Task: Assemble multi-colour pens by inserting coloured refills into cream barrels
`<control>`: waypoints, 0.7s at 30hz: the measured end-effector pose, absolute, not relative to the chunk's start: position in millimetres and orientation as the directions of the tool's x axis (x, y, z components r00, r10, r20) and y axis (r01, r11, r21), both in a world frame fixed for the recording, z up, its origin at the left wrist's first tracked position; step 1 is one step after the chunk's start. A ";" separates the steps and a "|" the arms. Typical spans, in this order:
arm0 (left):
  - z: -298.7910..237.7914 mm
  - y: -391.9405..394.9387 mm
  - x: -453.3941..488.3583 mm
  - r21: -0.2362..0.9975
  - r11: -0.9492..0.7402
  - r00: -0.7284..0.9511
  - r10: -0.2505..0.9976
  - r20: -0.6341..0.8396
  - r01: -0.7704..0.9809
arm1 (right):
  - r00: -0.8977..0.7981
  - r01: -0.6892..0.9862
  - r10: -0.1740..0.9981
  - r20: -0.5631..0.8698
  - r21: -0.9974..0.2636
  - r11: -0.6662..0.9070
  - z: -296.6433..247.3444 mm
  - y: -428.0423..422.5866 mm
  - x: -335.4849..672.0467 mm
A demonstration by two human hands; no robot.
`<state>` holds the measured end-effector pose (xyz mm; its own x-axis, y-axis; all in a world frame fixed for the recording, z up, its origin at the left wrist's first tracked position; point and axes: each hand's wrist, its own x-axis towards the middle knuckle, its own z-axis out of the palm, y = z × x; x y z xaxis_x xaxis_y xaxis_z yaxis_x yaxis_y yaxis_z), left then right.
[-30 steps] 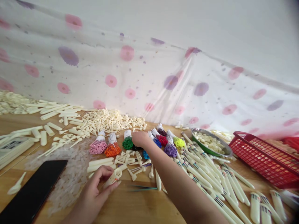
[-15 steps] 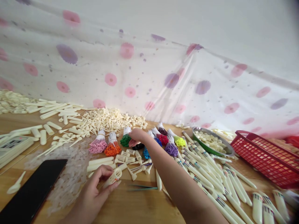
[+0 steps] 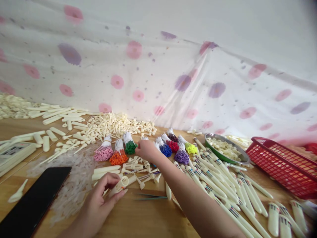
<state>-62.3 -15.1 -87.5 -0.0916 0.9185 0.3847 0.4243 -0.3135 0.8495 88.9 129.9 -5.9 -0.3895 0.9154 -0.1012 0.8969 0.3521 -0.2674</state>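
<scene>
My left hand (image 3: pixel 109 190) is closed around a short cream slotted pen barrel (image 3: pixel 119 185), its open end facing up and to the right. A little orange shows at its slots. My right hand (image 3: pixel 146 149) reaches out among bundles of thin refills with white stems and coloured ends. Its fingers are curled down over the spot just right of the green bundle (image 3: pixel 129 144), and what they grip is hidden. Orange (image 3: pixel 119 155) and pink bundles (image 3: pixel 105 150) lie to its left; blue (image 3: pixel 165 149), red and purple bundles (image 3: pixel 182 155) lie to its right.
Finished-looking multicolour pens (image 3: pixel 218 178) pile up at the right, near a metal bowl (image 3: pixel 210 136) and a red basket (image 3: pixel 279 165). Cream parts (image 3: pixel 119 125) heap at the back. A black phone (image 3: pixel 37 198), clear plastic bits (image 3: pixel 71 195) and tweezers (image 3: pixel 151 197) lie in front.
My right hand has drawn slightly nearer and its fingers have curled in. The green bundle has shifted a little left. My left hand keeps the pen barrel almost in place.
</scene>
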 end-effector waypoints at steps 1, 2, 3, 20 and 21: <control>-87.3 -14.9 -62.5 0.851 -0.306 -0.092 0.921 0.377 0.428 | -0.380 0.887 0.920 -0.100 -0.320 0.332 -7.6 130.0 91.1; -86.8 -14.7 -62.6 0.851 -0.299 -0.088 0.925 0.369 0.431 | -0.378 0.870 0.919 -0.111 -0.383 0.312 -10.3 130.6 92.9; -86.3 -14.5 -62.7 0.852 -0.296 -0.084 0.927 0.364 0.433 | -0.383 0.845 0.915 -0.130 -0.449 0.290 -13.9 131.4 94.0; -81.1 -13.9 -65.4 0.734 -0.418 -0.039 0.856 0.516 0.535 | -0.589 0.532 0.803 0.086 -0.707 0.466 6.5 67.5 164.7; -80.3 -14.2 -66.3 0.716 -0.428 -0.028 0.848 0.529 0.552 | -0.598 0.536 0.785 0.161 -0.649 0.541 10.9 59.0 174.9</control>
